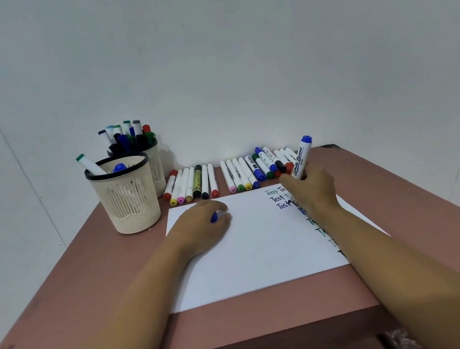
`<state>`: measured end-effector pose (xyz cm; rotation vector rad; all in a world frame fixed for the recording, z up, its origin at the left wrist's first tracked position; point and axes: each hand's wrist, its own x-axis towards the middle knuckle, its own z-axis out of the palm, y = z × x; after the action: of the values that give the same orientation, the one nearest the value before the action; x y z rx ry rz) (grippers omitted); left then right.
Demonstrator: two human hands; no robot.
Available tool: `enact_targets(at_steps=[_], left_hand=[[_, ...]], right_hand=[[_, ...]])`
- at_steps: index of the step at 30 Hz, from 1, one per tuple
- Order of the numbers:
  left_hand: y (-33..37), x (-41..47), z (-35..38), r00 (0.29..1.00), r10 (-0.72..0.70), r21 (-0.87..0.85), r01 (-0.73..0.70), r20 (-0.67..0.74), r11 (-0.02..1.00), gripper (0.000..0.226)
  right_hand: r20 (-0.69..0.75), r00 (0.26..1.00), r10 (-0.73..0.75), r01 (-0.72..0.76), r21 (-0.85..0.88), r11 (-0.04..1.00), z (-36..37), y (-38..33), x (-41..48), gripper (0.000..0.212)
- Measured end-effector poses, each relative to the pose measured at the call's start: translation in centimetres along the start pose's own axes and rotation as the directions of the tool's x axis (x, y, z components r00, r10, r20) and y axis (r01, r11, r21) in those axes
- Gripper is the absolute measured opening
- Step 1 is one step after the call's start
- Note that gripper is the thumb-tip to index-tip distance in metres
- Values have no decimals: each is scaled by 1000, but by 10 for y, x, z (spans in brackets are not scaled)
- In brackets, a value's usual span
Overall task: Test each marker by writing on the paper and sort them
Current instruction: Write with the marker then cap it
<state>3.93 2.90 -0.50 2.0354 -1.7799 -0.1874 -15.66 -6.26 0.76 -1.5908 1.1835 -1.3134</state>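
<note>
Pink tabletop (276, 304), white paper (260, 249); my right hand (313, 190) grips the marker (301, 158) low on its barrel, probably light, stiff, slick; left hand (204, 228) holds the cap (214, 217).

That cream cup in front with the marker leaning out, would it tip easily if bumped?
Probably yes: the front cup looks like thin slotted plastic, likely light. Its base seems narrower than its rim. The green-capped marker leans out over one side, which may help it topple that way.
</note>
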Motion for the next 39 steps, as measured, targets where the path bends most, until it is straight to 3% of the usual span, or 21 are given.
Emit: enact_targets(at_steps=[7, 12, 18, 22, 25, 28, 32, 39], left_hand=[[2, 0, -2, 1000, -30, -21, 30, 0, 999, 36], [11, -3, -6, 992, -95, -83, 89, -79, 993, 26], [21, -6, -13, 965, -33, -102, 7, -259, 995, 28], [31, -13, -18, 953, 5, -195, -67, -303, 978, 23], [35, -16, -16, 974, 23, -264, -84, -228, 961, 15], [33, -14, -12, 977, 68, -243, -117, -203, 963, 27], [33, -15, -12, 973, 48, -341, -124, -224, 932, 38], [37, -16, -13, 950, 31, -363, -149, -311, 920, 28]], right_hand=[[2, 993, 118, -118, 136, 984, -4, 0, 8, 24], [11, 994, 105, -105, 132, 986, -3, -1, 8, 21], [41, 999, -22, 21, 16, 1000, 1, -8, 2, 17], [106, 993, -60, 43, 156, 987, 3, -17, 0, 20], [194, 981, -6, -53, 294, 954, 3, -26, -2, 26], [306, 951, 47, -173, 400, 900, 4, -31, -6, 23], [386, 922, -10, -143, 367, 919, 8, -35, -16, 16], [399, 915, -62, -62, 290, 955, 12, -39, -24, 17]])
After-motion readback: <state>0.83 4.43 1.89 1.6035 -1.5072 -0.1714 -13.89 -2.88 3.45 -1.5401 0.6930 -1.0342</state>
